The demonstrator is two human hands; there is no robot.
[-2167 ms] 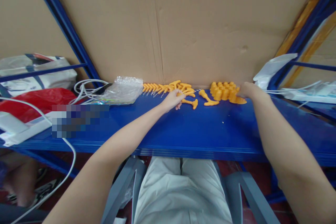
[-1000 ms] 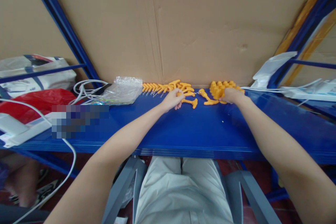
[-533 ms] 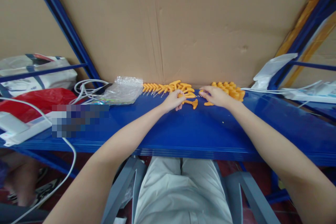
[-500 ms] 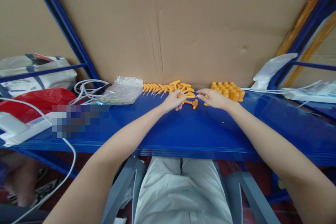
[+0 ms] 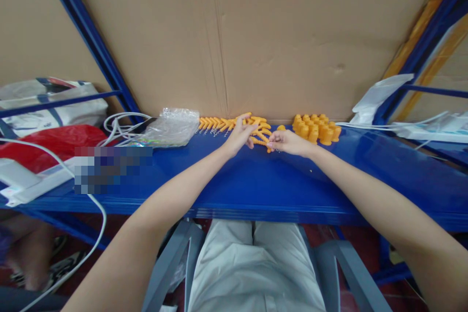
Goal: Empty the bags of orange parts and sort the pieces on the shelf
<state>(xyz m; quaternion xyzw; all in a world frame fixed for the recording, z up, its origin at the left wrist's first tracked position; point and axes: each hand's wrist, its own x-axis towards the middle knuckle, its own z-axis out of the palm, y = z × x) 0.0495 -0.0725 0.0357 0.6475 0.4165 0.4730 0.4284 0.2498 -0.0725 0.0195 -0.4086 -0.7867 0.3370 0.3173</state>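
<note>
Small orange plastic parts lie along the back of a blue shelf [image 5: 256, 180]. One heap of orange T-shaped pieces [image 5: 224, 121] sits left of centre, and a cluster of orange caps [image 5: 316, 128] stands to the right. My left hand [image 5: 239, 135] rests at the T-shaped heap, fingers curled around an orange ridged piece [image 5: 262, 142]. My right hand [image 5: 287, 142] meets it from the right, fingertips pinched on the same piece's other end. The two hands almost touch.
A crumpled clear plastic bag [image 5: 171, 126] and coiled white cables [image 5: 119, 123] lie left of the parts. A red bag [image 5: 51, 139] and white packages sit farther left. More white bags [image 5: 380, 95] lie at the right. A cardboard wall [image 5: 256, 34] backs the shelf.
My right hand has left the orange caps and moved left to the ridged piece by my left hand. My left hand has lifted slightly and shifted its fingers.
</note>
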